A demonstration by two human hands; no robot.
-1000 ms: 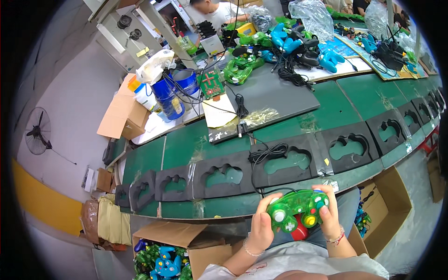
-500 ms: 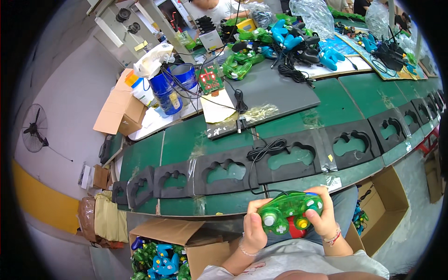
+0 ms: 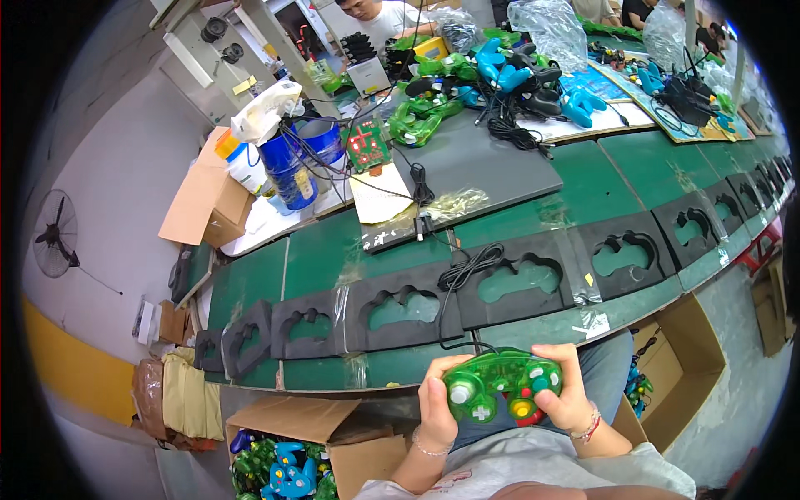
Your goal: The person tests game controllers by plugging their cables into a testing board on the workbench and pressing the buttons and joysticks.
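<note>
The left hand (image 3: 439,406) and right hand (image 3: 568,392) each close around one grip of the translucent green game controller (image 3: 502,393), held over the lap just below the green conveyor belt (image 3: 317,254). Its black cable (image 3: 463,275) trails up across a black foam tray (image 3: 400,310); a tug could snag it there and drag the tray. Since the earlier frame the controller sits lower and more level

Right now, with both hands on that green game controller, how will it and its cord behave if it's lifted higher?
The green controller looks like a stiff, hollow plastic shell, so probably light. Left hand and right hand wrap its grips, so slipping seems unlikely. Its black cord lies in loose coils across the foam tray; it should trail limply and might snag.
</note>
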